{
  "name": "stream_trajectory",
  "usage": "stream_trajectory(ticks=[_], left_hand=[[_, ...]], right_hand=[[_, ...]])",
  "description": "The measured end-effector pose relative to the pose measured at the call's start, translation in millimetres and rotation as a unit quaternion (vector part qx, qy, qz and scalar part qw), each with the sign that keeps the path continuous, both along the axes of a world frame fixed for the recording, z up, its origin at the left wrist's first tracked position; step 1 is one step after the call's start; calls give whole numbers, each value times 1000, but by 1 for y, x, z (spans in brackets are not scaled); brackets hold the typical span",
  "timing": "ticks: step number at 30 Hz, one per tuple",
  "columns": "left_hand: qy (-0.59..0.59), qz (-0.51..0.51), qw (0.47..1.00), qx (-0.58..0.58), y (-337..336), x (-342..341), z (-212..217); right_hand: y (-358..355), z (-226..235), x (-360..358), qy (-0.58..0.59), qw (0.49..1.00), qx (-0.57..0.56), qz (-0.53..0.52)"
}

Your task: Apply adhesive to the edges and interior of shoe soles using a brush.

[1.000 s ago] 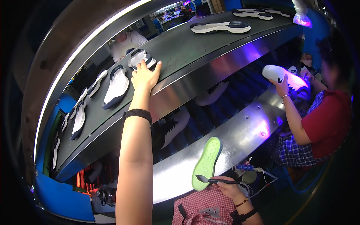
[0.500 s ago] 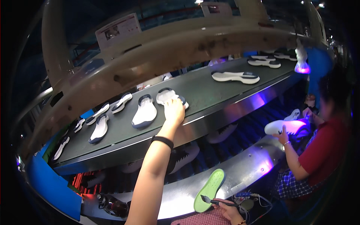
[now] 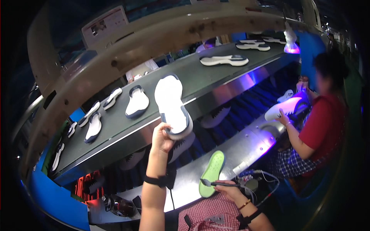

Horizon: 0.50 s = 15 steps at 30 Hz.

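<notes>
My left hand (image 3: 162,138) is closed on the heel end of a white shoe sole (image 3: 169,96) with a dark navy rim. The sole is held up tilted over the near edge of the conveyor belt, its hollow inner side showing. Low in front of me, my right hand (image 3: 228,190) grips a brush (image 3: 217,183) with a dark handle and a flat pale head. The brush head lies over a light green sole-shaped piece (image 3: 214,166) with small holes, resting on the metal ledge. Whether the brush touches it I cannot tell.
More white soles (image 3: 137,102) lie along the dark conveyor belt (image 3: 185,82). Shoes show on rollers beneath. A dark bottle (image 3: 118,206) stands at lower left, cables (image 3: 266,178) at lower right. A co-worker in a red shirt (image 3: 327,119) holds a shoe under purple light.
My left hand has picked the sole up off the belt and brought it nearer, turning it upright. My right hand still holds the brush by the green piece. The whole view has shifted.
</notes>
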<state>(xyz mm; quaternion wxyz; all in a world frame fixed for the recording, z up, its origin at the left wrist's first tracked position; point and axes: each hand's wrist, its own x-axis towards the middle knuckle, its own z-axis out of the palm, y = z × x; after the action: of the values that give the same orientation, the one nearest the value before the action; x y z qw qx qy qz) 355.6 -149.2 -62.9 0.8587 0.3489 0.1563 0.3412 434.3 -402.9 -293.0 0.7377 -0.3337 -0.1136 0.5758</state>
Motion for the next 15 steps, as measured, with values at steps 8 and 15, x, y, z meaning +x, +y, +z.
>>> stream_trajectory(ticks=[8, 15], left_hand=[[-47, 122, 933, 336, -57, -112, -40], [19, -163, 986, -35, -116, -220, -208]], right_hand=[[-14, -9, 4, -69, 997, -11, -38], [-7, -4, 7, -78, 994, -28, -68]])
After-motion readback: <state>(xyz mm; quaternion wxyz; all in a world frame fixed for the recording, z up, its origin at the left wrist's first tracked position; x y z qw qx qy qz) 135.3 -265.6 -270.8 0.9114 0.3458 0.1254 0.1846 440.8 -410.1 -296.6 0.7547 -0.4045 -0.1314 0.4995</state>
